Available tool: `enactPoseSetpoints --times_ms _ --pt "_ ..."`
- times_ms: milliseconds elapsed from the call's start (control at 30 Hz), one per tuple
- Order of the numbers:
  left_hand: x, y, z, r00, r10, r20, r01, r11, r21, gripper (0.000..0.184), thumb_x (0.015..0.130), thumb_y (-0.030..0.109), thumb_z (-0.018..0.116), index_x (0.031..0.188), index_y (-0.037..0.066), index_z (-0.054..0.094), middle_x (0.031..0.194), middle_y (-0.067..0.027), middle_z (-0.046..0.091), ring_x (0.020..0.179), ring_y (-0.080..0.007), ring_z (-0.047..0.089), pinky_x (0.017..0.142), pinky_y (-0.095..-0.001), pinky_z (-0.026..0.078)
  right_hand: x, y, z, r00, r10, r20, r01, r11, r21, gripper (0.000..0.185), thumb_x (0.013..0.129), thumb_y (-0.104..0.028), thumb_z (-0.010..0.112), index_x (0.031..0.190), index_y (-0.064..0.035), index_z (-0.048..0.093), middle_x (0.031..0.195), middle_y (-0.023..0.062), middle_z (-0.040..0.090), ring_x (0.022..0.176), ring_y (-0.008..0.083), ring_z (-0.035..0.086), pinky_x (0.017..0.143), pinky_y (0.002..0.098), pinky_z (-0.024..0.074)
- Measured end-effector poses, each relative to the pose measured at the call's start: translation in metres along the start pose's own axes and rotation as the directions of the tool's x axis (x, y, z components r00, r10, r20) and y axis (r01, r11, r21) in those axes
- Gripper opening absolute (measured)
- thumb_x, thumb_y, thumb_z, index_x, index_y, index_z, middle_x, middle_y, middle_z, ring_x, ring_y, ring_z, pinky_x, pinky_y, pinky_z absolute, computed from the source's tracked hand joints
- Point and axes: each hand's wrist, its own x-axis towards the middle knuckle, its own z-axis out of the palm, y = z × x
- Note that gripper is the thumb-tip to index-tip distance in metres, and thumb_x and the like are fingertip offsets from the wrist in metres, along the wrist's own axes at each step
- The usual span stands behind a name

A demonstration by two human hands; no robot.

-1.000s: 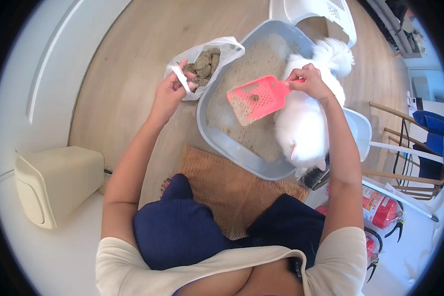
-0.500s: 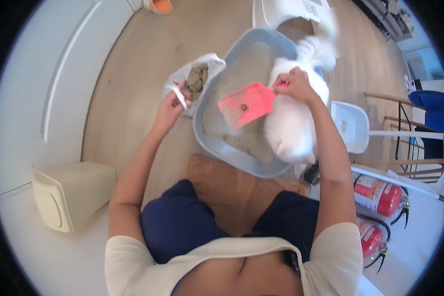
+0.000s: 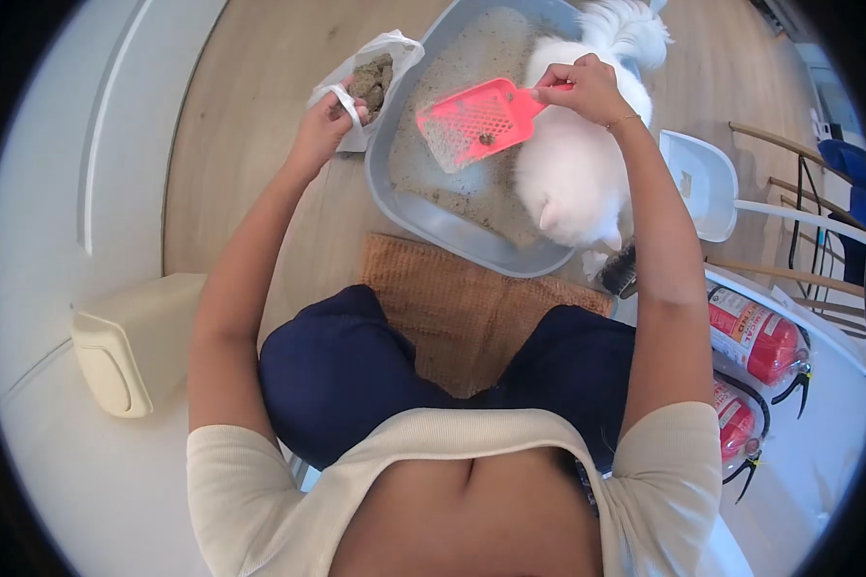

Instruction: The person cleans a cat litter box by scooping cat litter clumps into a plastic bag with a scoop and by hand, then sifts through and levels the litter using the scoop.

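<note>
My left hand (image 3: 329, 125) grips a handle of a white plastic bag (image 3: 401, 56), which hangs open beside the litter box and holds greyish-brown clumps (image 3: 369, 83). In my right hand (image 3: 587, 88) is the handle of a pink slotted scoop (image 3: 481, 115), held above the grey litter box (image 3: 394, 200). A small clump (image 3: 486, 138) and some pale litter lie on the scoop. Sandy litter (image 3: 471, 207) covers the floor of the box. A white cat (image 3: 573, 173) is partly under my right hand and forearm, at the box's right side, head toward me.
A brown mat (image 3: 452, 298) lies in front of my knees. At the right are a long-handled dustpan (image 3: 707, 188), a dark brush (image 3: 619, 272), two red fire extinguishers (image 3: 765, 337) and wooden chair legs (image 3: 789, 144). A cream bin (image 3: 135, 346) stands at the left.
The view has shifted, so the box, cat and bag sit higher in the picture. Both hands keep their holds. The scoop remains over the litter with the small clump on it.
</note>
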Motion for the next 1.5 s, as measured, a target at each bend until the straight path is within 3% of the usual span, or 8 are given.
enactPoseSetpoints --times_ms 367,533,733,900,1100,1300,1400,1500 --pt "-0.011 0.001 -0.012 0.991 0.126 -0.037 -0.120 0.983 0.138 0.061 0.080 0.009 0.063 0.134 0.002 0.036 0.138 -0.0106 0.037 0.117 -0.0188 0.046 0.095 -0.0307 0.039 0.003 -0.006 -0.013 0.994 0.088 0.071 -0.090 0.996 0.024 0.032 0.073 -0.049 0.057 0.077 -0.0187 0.069 0.071 0.0004 0.065 0.071 0.0171 0.059 0.087 0.0360 0.0303" --pt "-0.016 -0.018 -0.021 0.934 0.342 -0.104 -0.305 0.915 0.264 0.070 0.072 0.009 0.069 0.133 0.000 0.037 0.141 -0.0150 0.033 0.133 -0.0261 0.027 0.108 -0.0342 0.022 0.015 -0.044 -0.026 0.993 0.069 0.092 -0.063 0.995 -0.073 0.037 0.076 -0.053 0.051 0.082 -0.0195 0.067 0.078 0.0033 0.066 0.077 0.0201 0.061 0.086 0.0365 0.0321" --pt "-0.024 -0.019 -0.031 0.921 0.377 -0.096 -0.326 0.882 0.339 0.074 0.071 0.009 0.072 0.135 0.003 0.035 0.141 -0.0154 0.033 0.132 -0.0249 0.030 0.107 -0.0334 0.024 0.049 -0.103 -0.016 0.996 0.080 0.027 -0.070 0.962 -0.266 0.038 0.081 -0.055 0.046 0.089 -0.0230 0.066 0.083 0.0064 0.067 0.080 0.0261 0.064 0.076 0.0452 0.0411" --pt "-0.019 -0.008 -0.026 0.930 0.366 -0.041 -0.316 0.850 0.422 0.076 0.070 0.010 0.071 0.136 0.003 0.034 0.141 -0.0166 0.033 0.132 -0.0262 0.030 0.108 -0.0341 0.023 0.066 -0.171 -0.023 0.996 0.082 0.047 -0.053 0.898 -0.438 0.031 0.083 -0.037 0.048 0.095 -0.0157 0.068 0.091 0.0078 0.068 0.085 0.0242 0.064 0.074 0.0444 0.0391" --pt "-0.013 0.000 -0.020 0.954 0.299 -0.037 -0.262 0.883 0.390 0.076 0.072 0.013 0.070 0.136 0.002 0.032 0.140 -0.0182 0.033 0.133 -0.0253 0.027 0.108 -0.0336 0.022 0.079 -0.202 -0.017 0.990 0.091 0.109 -0.019 0.841 -0.540 0.022 0.085 -0.023 0.049 0.091 -0.0177 0.069 0.088 -0.0005 0.069 0.081 0.0181 0.064 0.070 0.0394 0.0368" --pt "-0.006 -0.021 -0.027 0.971 0.183 -0.151 -0.174 0.982 0.070 0.072 0.078 0.006 0.064 0.138 -0.001 0.026 0.145 -0.0148 0.025 0.133 -0.0234 0.025 0.107 -0.0338 0.025 0.077 -0.200 -0.019 1.000 -0.023 0.008 0.023 0.798 -0.602 0.030 0.083 -0.040 0.053 0.082 -0.0155 0.070 0.078 0.0032 0.068 0.073 0.0212 0.064 0.065 0.0377 0.0355" --pt "-0.015 -0.020 -0.025 0.950 0.271 -0.157 -0.268 0.963 0.041 0.073 0.079 0.002 0.060 0.139 -0.002 0.019 0.146 -0.0138 0.021 0.134 -0.0234 0.023 0.107 -0.0342 0.026 0.063 -0.188 -0.040 0.997 0.027 0.070 0.016 0.834 -0.552 0.024 0.084 -0.031 0.051 0.088 -0.0157 0.069 0.086 0.0031 0.068 0.079 0.0188 0.064 0.069 0.0392 0.0379" --pt "-0.020 -0.023 -0.026 0.955 0.273 -0.114 -0.261 0.959 0.107 0.074 0.080 0.001 0.059 0.141 0.001 0.017 0.143 -0.0134 0.028 0.132 -0.0221 0.029 0.104 -0.0316 0.029 0.039 -0.142 -0.063 0.997 -0.039 -0.068 0.006 0.908 -0.418 0.037 0.081 -0.048 0.051 0.083 -0.0143 0.068 0.079 0.0078 0.067 0.075 0.0254 0.064 0.066 0.0415 0.0408"
